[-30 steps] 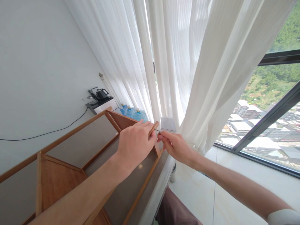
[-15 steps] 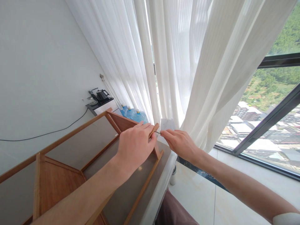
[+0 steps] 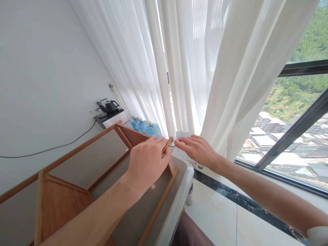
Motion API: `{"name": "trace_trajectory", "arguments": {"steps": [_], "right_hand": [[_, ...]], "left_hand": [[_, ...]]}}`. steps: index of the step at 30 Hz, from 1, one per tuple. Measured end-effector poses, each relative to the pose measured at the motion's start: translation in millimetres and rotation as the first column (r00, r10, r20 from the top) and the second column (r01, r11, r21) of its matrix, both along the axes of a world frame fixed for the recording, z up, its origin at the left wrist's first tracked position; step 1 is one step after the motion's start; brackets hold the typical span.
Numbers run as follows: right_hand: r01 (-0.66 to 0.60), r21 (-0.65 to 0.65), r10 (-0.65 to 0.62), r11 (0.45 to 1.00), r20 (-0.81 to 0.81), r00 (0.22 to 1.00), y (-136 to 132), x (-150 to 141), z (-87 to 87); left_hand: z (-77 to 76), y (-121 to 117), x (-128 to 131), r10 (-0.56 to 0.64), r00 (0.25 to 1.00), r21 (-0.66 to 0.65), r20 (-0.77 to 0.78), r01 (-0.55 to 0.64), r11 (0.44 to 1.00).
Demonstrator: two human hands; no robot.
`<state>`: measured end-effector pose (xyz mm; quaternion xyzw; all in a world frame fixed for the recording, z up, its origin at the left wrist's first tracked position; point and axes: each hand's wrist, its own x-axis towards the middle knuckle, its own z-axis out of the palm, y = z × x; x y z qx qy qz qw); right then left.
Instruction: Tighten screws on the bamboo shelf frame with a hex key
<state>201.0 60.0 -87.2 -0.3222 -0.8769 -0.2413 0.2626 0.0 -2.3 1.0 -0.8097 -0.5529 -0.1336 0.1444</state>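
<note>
My left hand (image 3: pixel 148 164) is closed around the end of a narrow wooden rail (image 3: pixel 168 142) at the far right corner of a brown wooden frame (image 3: pixel 77 147). A thin bent metal hex key (image 3: pixel 172 146) sticks out of the rail's right side. At its free end are the fingertips of my right hand (image 3: pixel 198 150), the fingers fairly straight and the thumb hidden underneath. The frame lies on its side, with a brown wooden panel (image 3: pixel 65 201) at its near left part. My left palm and forearm hide part of the rail and frame.
The frame rests on a grey-brown table with a pale rounded edge (image 3: pixel 188 171). White curtains (image 3: pixel 184 68) hang behind my hands. Large blue water bottles (image 3: pixel 150 129) and a black kettle (image 3: pixel 111 106) on a cabinet stand beyond. A white sheet (image 3: pixel 182 135) lies behind the hex key.
My right hand has risen slightly and its fingers have straightened. The hex key shows more of its bend. My left hand keeps its hold on the rail.
</note>
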Motion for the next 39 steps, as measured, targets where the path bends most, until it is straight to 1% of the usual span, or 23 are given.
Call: {"name": "trace_trajectory", "arguments": {"steps": [2,4,6,8,10,11,13,16,18,20,26,31,36,39], "right_hand": [[-0.019,-0.096,0.015,0.995,-0.038,0.999,-0.8,-1.7,-0.7],[-0.040,-0.219,0.015,0.975,-0.115,0.993,-5.0,-5.1,-2.3],[-0.090,-0.349,0.013,0.933,-0.217,0.976,-11.1,-9.3,-3.8],[-0.158,-0.457,0.007,0.875,-0.315,0.949,-17.3,-12.9,-4.7],[-0.211,-0.526,-0.004,0.824,-0.378,0.926,-21.7,-15.2,-5.0],[-0.227,-0.543,-0.008,0.809,-0.396,0.918,-22.7,-15.7,-5.3],[-0.233,-0.547,-0.008,0.804,-0.403,0.915,-22.6,-15.5,-6.8],[-0.194,-0.511,-0.012,0.837,-0.372,0.928,-18.8,-13.4,-11.2],[-0.149,-0.483,-0.038,0.863,-0.355,0.934,-16.4,-11.6,-14.6],[-0.124,-0.468,-0.060,0.875,-0.359,0.931,-15.5,-10.1,-17.0],[-0.145,-0.442,-0.034,0.885,-0.372,0.928,-16.7,-11.9,-17.7],[-0.118,-0.407,-0.031,0.906,-0.341,0.939,-13.7,-16.6,-20.8],[-0.107,-0.392,-0.029,0.914,-0.326,0.945,-12.5,-17.4,-25.9],[-0.095,-0.379,-0.026,0.921,-0.303,0.953,-12.5,-16.5,-25.9]], "left_hand": [[-0.1,-0.1,0.2,0.001,1.000,-0.002,0.004,-0.001,1.000],[-0.2,-0.2,0.1,0.010,1.000,-0.003,0.000,-0.010,1.000],[-0.6,-0.3,-0.2,0.020,1.000,-0.001,-0.009,-0.020,1.000],[-1.4,0.0,-0.6,0.023,1.000,0.012,-0.015,-0.022,1.000],[-2.4,0.5,-0.9,0.022,1.000,0.025,-0.022,-0.021,0.999],[-2.9,0.7,-0.9,0.021,0.999,0.030,-0.024,-0.021,0.999],[-3.6,1.2,-0.9,0.018,1.000,0.037,-0.025,-0.017,0.999],[-3.8,1.1,-0.6,0.008,1.000,0.036,-0.019,-0.007,0.999],[-3.3,0.7,-0.5,0.006,1.000,0.023,-0.021,-0.006,1.000],[-2.7,0.3,-0.5,0.007,1.000,0.010,-0.025,-0.007,1.000],[-0.7,-0.1,0.8,0.035,0.998,-0.003,-0.046,-0.035,0.999],[-1.0,0.1,1.5,0.032,0.999,0.004,-0.040,-0.032,0.999],[-2.3,0.9,0.5,0.026,0.999,0.018,-0.031,-0.025,1.000],[-2.1,1.3,0.8,0.037,0.999,0.014,-0.036,-0.037,0.999]]}}
